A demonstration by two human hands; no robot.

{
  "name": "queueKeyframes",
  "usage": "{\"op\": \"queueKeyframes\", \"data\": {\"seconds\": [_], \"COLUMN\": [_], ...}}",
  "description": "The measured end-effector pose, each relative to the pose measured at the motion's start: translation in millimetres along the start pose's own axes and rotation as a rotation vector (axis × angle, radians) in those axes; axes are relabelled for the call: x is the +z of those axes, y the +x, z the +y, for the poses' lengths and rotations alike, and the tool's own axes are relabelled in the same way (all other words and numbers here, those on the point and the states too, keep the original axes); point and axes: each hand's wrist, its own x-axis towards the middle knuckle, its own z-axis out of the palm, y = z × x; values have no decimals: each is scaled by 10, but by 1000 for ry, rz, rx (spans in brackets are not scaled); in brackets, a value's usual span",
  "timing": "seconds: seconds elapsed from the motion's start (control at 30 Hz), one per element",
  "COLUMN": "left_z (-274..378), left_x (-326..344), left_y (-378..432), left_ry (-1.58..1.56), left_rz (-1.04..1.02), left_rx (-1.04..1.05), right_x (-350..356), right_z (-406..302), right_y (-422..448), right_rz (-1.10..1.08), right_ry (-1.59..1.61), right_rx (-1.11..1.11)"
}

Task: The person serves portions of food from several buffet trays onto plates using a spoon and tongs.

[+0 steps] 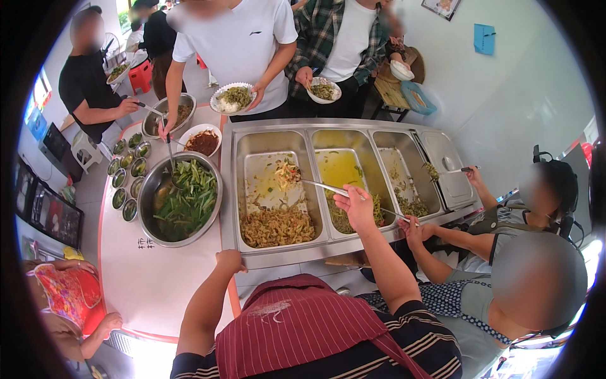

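Observation:
My right hand grips the handle of a metal serving spoon, which reaches left over the leftmost steel pan. Shredded food is heaped on the spoon's end. Cooked, pale brown food covers the near part of that pan; oily residue coats its far part. My left hand is curled over the near left corner of the stainless steel serving counter.
Left of the counter, a table bears a steel basin of greens in liquid, a bowl of red-brown sauce and several small metal cups. People holding food bowls stand opposite. A co-worker's hand works close on my right.

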Motion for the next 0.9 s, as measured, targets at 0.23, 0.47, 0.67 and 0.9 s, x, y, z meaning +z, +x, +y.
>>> {"op": "queueKeyframes", "data": {"seconds": [0.23,0.47,0.67,0.9], "left_z": [-5,-26,29,19], "left_x": [-8,8,-50,-35], "left_y": [-8,-15,-28,-22], "left_ry": [15,14,45,47], "left_rz": [-15,-17,-17,-43], "left_rx": [-1,-2,6,-24], "right_x": [-39,-4,5,120], "right_z": [9,-305,-624,-760], "right_y": [-12,176,473,473], "right_rz": [41,67,47,59], "right_ry": [16,19,38,57], "right_rx": [26,-35,-141,-180]}}
